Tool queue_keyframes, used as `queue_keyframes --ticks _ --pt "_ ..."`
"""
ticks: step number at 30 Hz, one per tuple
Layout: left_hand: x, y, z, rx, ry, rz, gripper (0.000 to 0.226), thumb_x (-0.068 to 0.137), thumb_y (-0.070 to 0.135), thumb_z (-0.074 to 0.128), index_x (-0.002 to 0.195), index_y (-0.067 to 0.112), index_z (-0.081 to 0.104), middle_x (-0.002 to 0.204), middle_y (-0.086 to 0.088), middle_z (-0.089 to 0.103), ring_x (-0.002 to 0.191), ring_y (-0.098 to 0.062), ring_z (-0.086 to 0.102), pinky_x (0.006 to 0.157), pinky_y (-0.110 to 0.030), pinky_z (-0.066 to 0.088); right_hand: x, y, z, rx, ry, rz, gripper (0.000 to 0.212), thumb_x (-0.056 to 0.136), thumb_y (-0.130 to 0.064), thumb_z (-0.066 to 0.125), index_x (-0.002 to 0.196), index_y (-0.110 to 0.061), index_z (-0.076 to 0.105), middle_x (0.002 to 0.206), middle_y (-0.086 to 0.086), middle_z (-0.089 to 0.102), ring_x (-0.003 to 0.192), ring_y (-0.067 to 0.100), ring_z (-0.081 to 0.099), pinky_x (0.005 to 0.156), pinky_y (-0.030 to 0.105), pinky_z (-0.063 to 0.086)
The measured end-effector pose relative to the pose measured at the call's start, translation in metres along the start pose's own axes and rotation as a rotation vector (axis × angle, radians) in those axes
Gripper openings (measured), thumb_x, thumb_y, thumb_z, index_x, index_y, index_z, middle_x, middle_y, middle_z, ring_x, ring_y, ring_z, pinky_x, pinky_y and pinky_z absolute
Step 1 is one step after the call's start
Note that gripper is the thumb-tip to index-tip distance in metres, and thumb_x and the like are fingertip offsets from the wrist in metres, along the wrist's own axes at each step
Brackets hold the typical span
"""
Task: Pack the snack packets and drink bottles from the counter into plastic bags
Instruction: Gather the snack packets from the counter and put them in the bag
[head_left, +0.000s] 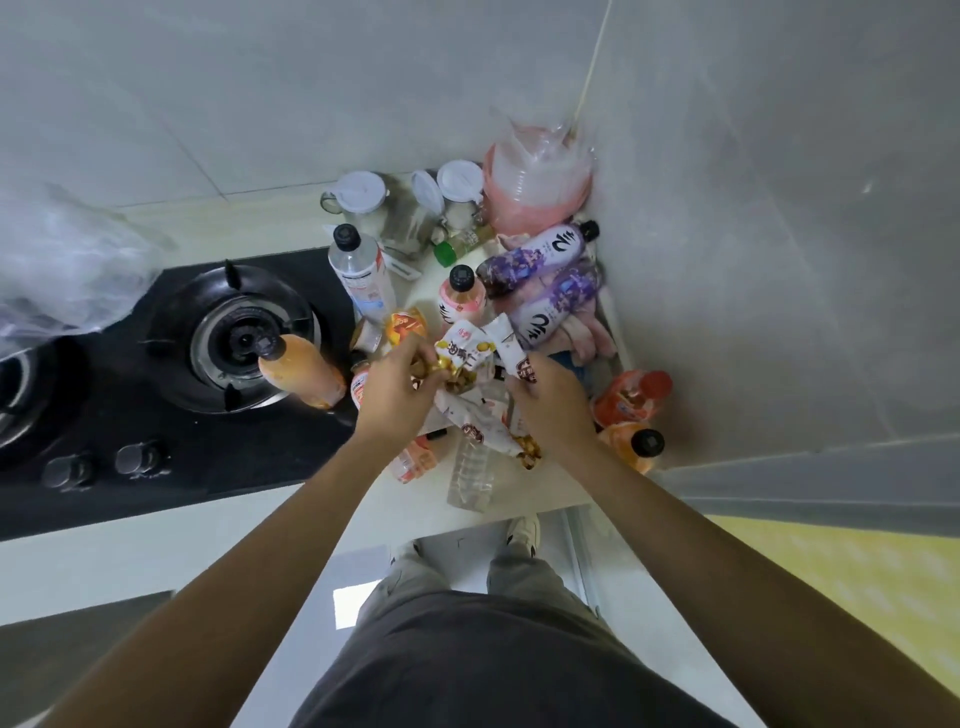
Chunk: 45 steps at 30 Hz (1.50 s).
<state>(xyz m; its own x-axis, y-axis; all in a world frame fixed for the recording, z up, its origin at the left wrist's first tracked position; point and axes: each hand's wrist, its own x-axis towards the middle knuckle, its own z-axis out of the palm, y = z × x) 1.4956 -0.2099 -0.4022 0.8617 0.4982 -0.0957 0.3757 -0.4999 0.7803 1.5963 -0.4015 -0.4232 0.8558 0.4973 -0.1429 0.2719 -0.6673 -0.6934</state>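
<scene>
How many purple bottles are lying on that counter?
2: one purple bottle lies by the pink bag in the corner, the second purple bottle just in front of it. The pile may hide others.

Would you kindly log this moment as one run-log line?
left hand: holds snack packet | right hand: holds second packet | bottles: on counter

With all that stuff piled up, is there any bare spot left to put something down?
Bare counter shows along the front edge, below the clear bottle. Left of the pile lies only the black stove. The corner is crowded: purple bottles, jars, snack packets under both hands.
</scene>
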Motion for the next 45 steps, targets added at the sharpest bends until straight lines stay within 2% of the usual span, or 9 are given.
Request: queue_keyframes --ticks 8,14,16,18,21,25,29,36,45 --pt "-0.070 -0.006 -0.052 -0.202 0.308 -0.244 0.039 0.089 0.011 0.078 0.120 0.020 0.056 0.101 0.006 0.070 0.088 0.000 0.067 0.071 -0.022 0.055 -0.007 -0.050 0.027 0.093 -0.184 -0.228 0.014 0.099 -0.030 0.066 0.104 -0.016 0.068 0.085 -0.008 0.069 0.075 0.010 0.065 0.064 0.031 0.051" --pt "-0.148 -0.018 -0.086 -0.475 0.471 -0.439 0.017 0.092 0.015 0.076 0.105 0.017 0.066 0.098 -0.001 0.075 0.089 -0.016 0.072 0.077 -0.030 0.059 -0.034 -0.117 0.055 0.225 -0.358 -0.298 0.018 0.098 -0.027 0.068 0.110 -0.014 0.069 0.084 -0.009 0.070 0.075 0.001 0.065 0.065 0.026 0.052" --pt "-0.179 -0.030 -0.102 -0.543 0.543 -0.464 0.016 0.092 0.015 0.076 0.104 0.018 0.066 0.098 -0.002 0.076 0.091 -0.022 0.072 0.078 -0.036 0.060 -0.053 -0.143 0.072 0.242 -0.422 -0.269 0.011 0.094 -0.027 0.070 0.097 -0.016 0.068 0.079 -0.008 0.069 0.071 0.009 0.065 0.065 0.033 0.050" --pt "-0.211 -0.048 -0.120 -0.602 0.608 -0.498 0.015 0.092 0.016 0.076 0.102 0.017 0.065 0.099 -0.003 0.076 0.093 -0.026 0.072 0.081 -0.041 0.061 -0.074 -0.169 0.093 0.249 -0.490 -0.235 0.024 0.093 -0.025 0.070 0.075 -0.022 0.055 0.062 -0.016 0.058 0.057 0.003 0.053 0.057 0.025 0.042" --pt "-0.264 -0.079 -0.150 -0.687 0.691 -0.557 0.014 0.092 0.018 0.076 0.100 0.016 0.064 0.103 -0.007 0.075 0.096 -0.029 0.072 0.085 -0.044 0.061 -0.112 -0.216 0.126 0.234 -0.568 -0.238 0.033 0.093 -0.022 0.070 0.068 -0.020 0.048 0.057 -0.012 0.053 0.055 0.004 0.046 0.055 0.023 0.037" --pt "-0.340 -0.122 -0.197 -0.796 0.796 -0.599 0.017 0.094 0.016 0.073 0.104 0.008 0.063 0.101 -0.009 0.076 0.091 -0.025 0.075 0.087 -0.046 0.061 -0.180 -0.285 0.182 0.271 -0.698 -0.221 0.024 0.094 -0.020 0.067 0.081 -0.001 0.059 0.073 0.012 0.063 0.064 0.013 0.057 0.060 0.026 0.046" --pt "-0.414 -0.163 -0.250 -0.830 0.893 -0.618 0.016 0.093 0.014 0.074 0.104 0.007 0.064 0.096 -0.011 0.076 0.088 -0.027 0.075 0.087 -0.046 0.061 -0.250 -0.346 0.242 0.407 -0.852 -0.140 0.016 0.099 -0.019 0.066 0.098 -0.003 0.069 0.082 0.009 0.073 0.069 0.016 0.069 0.068 0.033 0.060" --pt "-0.511 -0.226 -0.331 -0.935 1.115 -0.684 0.015 0.095 0.015 0.072 0.108 0.010 0.067 0.094 -0.007 0.078 0.093 -0.029 0.074 0.086 -0.040 0.060 -0.317 -0.432 0.347 0.399 -0.968 -0.078 0.018 0.099 -0.025 0.069 0.106 -0.009 0.072 0.089 0.011 0.076 0.076 0.022 0.073 0.075 0.038 0.062" --pt "-0.525 -0.326 -0.426 -0.929 1.202 -0.775 0.013 0.091 0.010 0.075 0.101 0.004 0.069 0.089 -0.016 0.077 0.078 -0.022 0.072 0.072 -0.032 0.058 -0.330 -0.528 0.474 0.404 -1.076 -0.070 0.012 0.100 -0.019 0.068 0.103 -0.007 0.070 0.079 0.008 0.072 0.068 0.019 0.069 0.066 0.032 0.061"
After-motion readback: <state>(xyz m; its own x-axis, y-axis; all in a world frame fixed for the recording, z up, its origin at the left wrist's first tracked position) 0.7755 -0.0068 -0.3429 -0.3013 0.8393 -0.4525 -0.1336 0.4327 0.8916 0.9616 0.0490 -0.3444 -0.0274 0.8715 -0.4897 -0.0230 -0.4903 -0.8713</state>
